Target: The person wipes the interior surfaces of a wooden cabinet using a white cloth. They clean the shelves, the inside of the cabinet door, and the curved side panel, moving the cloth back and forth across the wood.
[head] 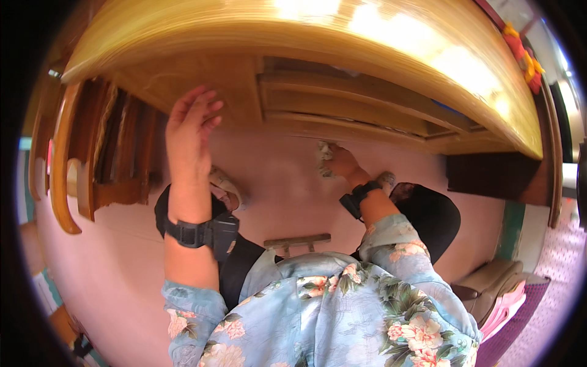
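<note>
My left hand (192, 124) is raised before the wooden cabinet's front (220, 91), fingers loosely curled, with nothing visible in it. Low over the pink floor (279, 183), my right hand (341, 160) grips a crumpled pale cloth (325, 153) just below the cabinet's lower edge. A recess with wooden rails (339, 103) opens in the cabinet front above that hand. Black straps with small devices circle both wrists. A low wooden stool (298, 239) shows between my legs, partly hidden by my shirt.
Wooden chairs (69, 160) stand at the left. The cabinet's glossy yellow top (321, 27) overhangs the floor ahead. At the lower right are a brown padded seat (486, 284) and pink fabric (504, 305). Red and yellow cloth items (523, 57) lie at the upper right.
</note>
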The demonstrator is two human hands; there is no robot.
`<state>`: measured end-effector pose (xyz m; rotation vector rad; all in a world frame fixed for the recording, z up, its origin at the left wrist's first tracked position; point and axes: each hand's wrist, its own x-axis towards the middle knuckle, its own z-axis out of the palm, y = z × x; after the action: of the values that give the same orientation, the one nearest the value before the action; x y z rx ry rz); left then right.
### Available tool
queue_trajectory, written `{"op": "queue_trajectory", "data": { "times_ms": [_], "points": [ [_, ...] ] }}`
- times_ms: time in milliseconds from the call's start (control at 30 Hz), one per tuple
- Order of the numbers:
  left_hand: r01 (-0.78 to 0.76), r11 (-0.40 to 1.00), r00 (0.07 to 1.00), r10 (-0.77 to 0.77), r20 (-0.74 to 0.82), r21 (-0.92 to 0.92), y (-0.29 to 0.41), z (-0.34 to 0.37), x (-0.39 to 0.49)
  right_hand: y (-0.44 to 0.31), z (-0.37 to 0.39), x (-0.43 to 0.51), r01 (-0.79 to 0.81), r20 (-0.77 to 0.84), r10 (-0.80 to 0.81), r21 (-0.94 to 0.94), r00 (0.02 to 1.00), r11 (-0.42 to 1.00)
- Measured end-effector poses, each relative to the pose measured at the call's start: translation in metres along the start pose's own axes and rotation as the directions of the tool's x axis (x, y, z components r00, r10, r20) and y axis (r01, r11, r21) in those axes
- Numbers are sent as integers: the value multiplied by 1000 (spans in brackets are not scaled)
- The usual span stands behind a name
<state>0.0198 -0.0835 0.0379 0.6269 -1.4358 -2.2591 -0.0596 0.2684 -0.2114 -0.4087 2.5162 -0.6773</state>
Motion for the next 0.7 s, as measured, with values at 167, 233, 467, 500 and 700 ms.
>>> {"op": "queue_trajectory", "data": {
  "times_ms": [167,233,467,500,700],
  "points": [
    [-2,1000,1000,1,21,29,-2,1,-2,159,-47,-28,-467,-293,422,-105,858,878],
    [-4,999,999,3,35,51,-5,1,-1,206,-56,-31,-580,-397,458,-278,796,766],
    [-46,998,998,43,53,51,-16,-3,6,288,-86,-19,-630,-658,549,143,515,763],
    [-11,996,1000,13,-29,84,-17,-5,9,286,-82,-10,-639,-665,513,70,543,766],
    [-19,994,999,22,-26,111,-12,10,7,252,-42,38,-396,-633,387,136,671,908]
  ]
}}
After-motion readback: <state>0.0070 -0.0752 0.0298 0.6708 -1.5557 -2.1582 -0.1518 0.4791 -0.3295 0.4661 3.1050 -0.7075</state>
